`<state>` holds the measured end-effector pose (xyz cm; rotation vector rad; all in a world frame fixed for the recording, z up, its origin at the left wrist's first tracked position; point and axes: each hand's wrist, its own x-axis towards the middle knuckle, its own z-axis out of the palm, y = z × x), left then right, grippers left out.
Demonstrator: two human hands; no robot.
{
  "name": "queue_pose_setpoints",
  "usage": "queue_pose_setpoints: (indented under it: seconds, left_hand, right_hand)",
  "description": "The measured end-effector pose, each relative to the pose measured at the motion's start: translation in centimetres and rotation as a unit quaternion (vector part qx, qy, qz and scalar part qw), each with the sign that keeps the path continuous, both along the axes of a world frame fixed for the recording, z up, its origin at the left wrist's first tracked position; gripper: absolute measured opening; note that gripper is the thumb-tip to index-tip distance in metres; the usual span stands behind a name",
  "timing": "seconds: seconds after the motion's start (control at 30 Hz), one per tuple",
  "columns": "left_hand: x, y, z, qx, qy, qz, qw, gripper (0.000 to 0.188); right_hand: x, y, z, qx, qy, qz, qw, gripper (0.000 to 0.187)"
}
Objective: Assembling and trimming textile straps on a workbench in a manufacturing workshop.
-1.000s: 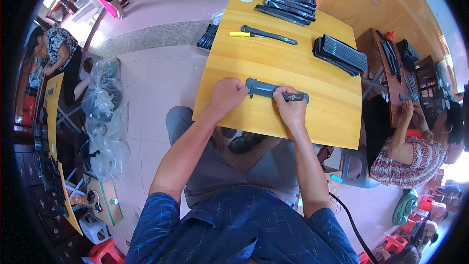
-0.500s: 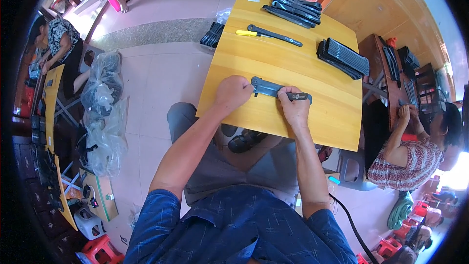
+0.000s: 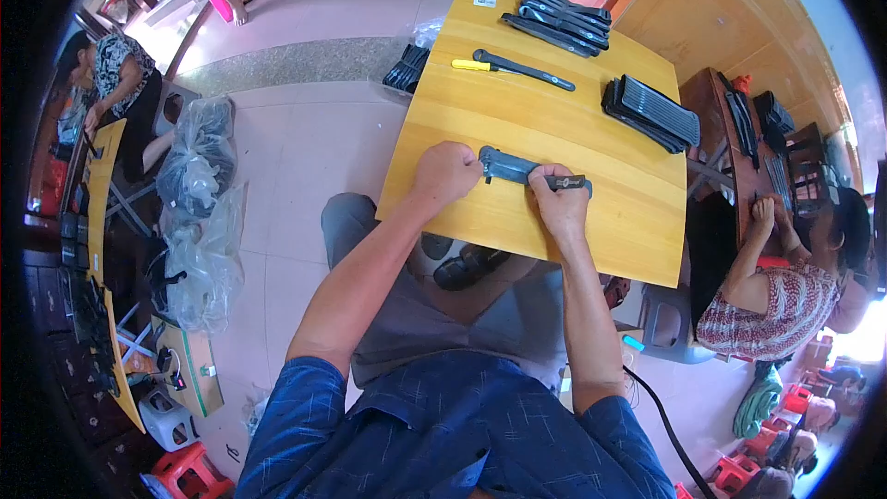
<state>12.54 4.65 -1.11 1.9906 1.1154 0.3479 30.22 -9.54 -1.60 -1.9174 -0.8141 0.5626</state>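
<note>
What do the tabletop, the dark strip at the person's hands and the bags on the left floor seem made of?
Tabletop: wood or wood-look laminate, smooth, judging by its streaky grain.
Dark strip: perhaps rubber or coated fabric, fairly matte, showing only faint sheen; too small to settle.
Bags: probably thin plastic film, glossy: see-through, crinkled, with bright highlights.

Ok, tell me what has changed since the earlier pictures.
Only the view drifted: the table sits slightly further right in the picture. Nothing was visibly taken up or let go. The left hand stays at the left end of the dark strap, the right hand on its right part; the yellow-handled tool and black stack stayed put.
</note>
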Motion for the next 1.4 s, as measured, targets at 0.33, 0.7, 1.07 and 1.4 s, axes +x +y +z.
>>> queue_pose_setpoints:
  seconds: [0.33,0.7,1.07,1.4]
  left_hand:
    - [0.1,-0.1,-0.2,0.07,0.026,-0.016,0.997,0.022]
    - [-0.1,-0.6,0.0,0.069,-0.005,-0.003,0.998,0.025]
    - [-1.3,0.1,-4.2,0.265,-0.277,-0.013,0.923,0.027]
    - [-5.8,-1.3,1.2,-0.253,-0.29,0.116,0.916,0.022]
  right_hand:
    - [0.3,0.0,1.1,0.051,0.178,0.03,0.982,0.008]
    - [-4.1,2.2,4.7,0.098,-0.01,0.131,0.986,0.006]
    - [-9.6,4.8,14.8,0.215,-0.026,0.264,0.94,0.004]
    - [-2.4,1.6,4.8,0.133,0.133,0.059,0.98,0.008]
